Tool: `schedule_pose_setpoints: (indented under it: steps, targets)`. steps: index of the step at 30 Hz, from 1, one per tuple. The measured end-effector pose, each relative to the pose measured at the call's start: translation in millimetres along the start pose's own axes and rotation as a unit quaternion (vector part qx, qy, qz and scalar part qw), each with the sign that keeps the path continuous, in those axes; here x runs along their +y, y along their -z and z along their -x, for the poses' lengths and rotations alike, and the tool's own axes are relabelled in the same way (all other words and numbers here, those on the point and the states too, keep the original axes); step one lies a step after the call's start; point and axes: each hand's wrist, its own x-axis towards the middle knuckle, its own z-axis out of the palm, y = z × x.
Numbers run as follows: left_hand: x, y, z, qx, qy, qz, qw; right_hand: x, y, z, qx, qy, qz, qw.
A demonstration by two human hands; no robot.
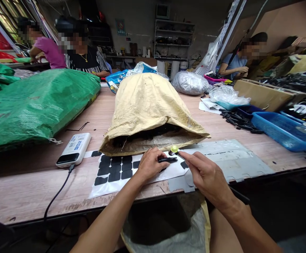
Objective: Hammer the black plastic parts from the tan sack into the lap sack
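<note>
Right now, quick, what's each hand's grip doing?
Left hand: closed, holding a black piece.
Right hand: closed, holding a yellow-green-tipped tool.

I see a green sack (45, 102) filling frame left, a white power bank (75, 146) lower left, a blue tray (270, 133) at right edge, cardboard box (260, 95) above it, shelf (174, 31) top centre.

Daylight comes through the barred window (7, 15) at upper left, leaving the back wall (139, 23) dim and the space beneath the table (32, 191) in deep shadow. Glossy highlights streak the green sack (45, 102); wide-angle distortion stretches the edges, and pixelation masks three people's heads (71, 35).
</note>
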Motion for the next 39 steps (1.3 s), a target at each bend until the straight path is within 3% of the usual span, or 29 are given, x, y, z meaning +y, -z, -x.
schedule_pose_setpoints:
  steps: [3,8,14,20,30,34,37,39]
  targets:
    - [0,0.2,0,-0.003,-0.005,-0.002,1.000,-8,-2,-1,0.005,0.020,-0.024,1.000]
    - [2,1.5,1,0.000,-0.005,-0.017,1.000,-8,-9,0,-0.051,0.019,-0.001,0.999]
    - [1,-0.2,0,0.002,0.007,0.001,1.000,23,-10,-16,0.023,-0.028,0.016,0.999]
    - [-4,-1.4,1,0.003,0.000,0.000,1.000,56,-32,-24,0.040,-0.055,0.116,0.991]
    - [-6,-2.5,-1,0.002,-0.011,-0.009,1.000,59,-38,-20,0.042,-0.044,0.146,0.987]
    - [11,9.5,9,-0.002,-0.026,0.014,1.000,59,-38,-21,0.048,-0.044,0.143,0.988]
    - [43,24.2,37,-0.075,-0.043,0.042,0.995,58,-38,-21,0.047,-0.042,0.143,0.988]
    - [61,25.6,62,-0.191,-0.055,0.065,0.978,58,-37,-21,0.045,-0.044,0.141,0.988]
